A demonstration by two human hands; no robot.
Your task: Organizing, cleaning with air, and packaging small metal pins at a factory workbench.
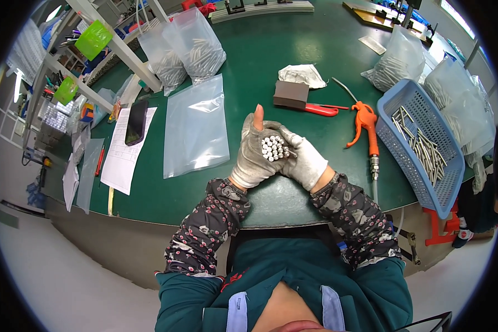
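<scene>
Both of my hands wear pale, worn work gloves and meet over the front part of the green table. My left hand (250, 154) is wrapped round a bundle of metal pins (273, 148), their round ends facing up toward me; its bare thumb tip sticks out of the glove. Against the bundle's right side lies my right hand (304, 160), its fingers curled around the same pins. How far the pins reach below the hands is hidden. Left of my hands a flat clear plastic bag (196, 130) lies on the table.
A blue basket (390, 133) with loose metal pins (423, 145) stands at the right. Near it lie an orange air blow gun (365, 123), a red-handled tool (322, 110) and a brown block (291, 94). Filled bags (199, 55) stand at the back left. A phone (136, 123) rests on paper (122, 163).
</scene>
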